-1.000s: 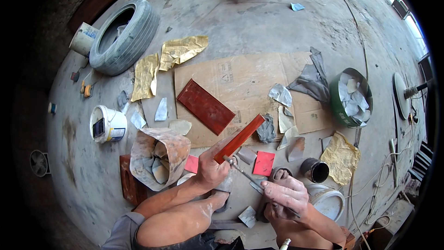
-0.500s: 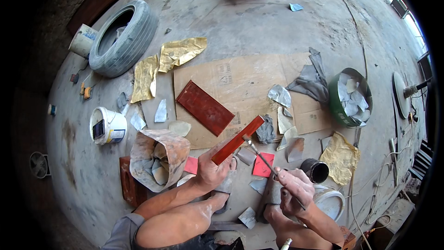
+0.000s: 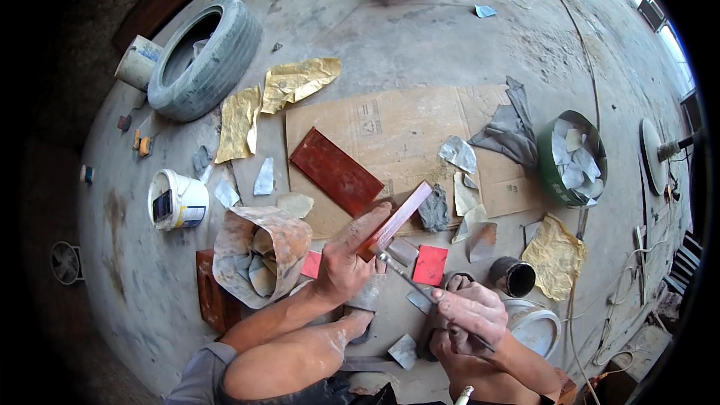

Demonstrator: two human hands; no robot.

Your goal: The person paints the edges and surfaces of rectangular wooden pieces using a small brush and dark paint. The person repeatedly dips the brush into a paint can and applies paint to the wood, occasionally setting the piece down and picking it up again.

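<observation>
My left hand [image 3: 341,268] grips a narrow reddish-brown wooden piece [image 3: 403,215] by its near end, with a finger stretched along its side. The piece slants up to the right, and its upturned face shines pale. In my right hand [image 3: 474,316] is a thin paintbrush [image 3: 411,280], held by its handle; its tip is at the piece's near end, though I cannot tell whether they touch. A larger red-brown wooden panel [image 3: 336,171] lies on the flattened cardboard [image 3: 420,124] beyond. A dark open pot [image 3: 513,277] stands by my right hand.
Left of my hands are a paper-lined container [image 3: 262,255] holding scraps and a white bucket [image 3: 180,200]. A green tin [image 3: 570,157] of paper scraps stands right. Red sandpaper [image 3: 430,265] and grey cloth [image 3: 506,127] lie around; a tyre [image 3: 204,60] is farther off.
My left hand has turned the wooden piece, so a paler, shining face shows. My right hand has brought the brush tip down and left, from the piece's middle to its near end.
</observation>
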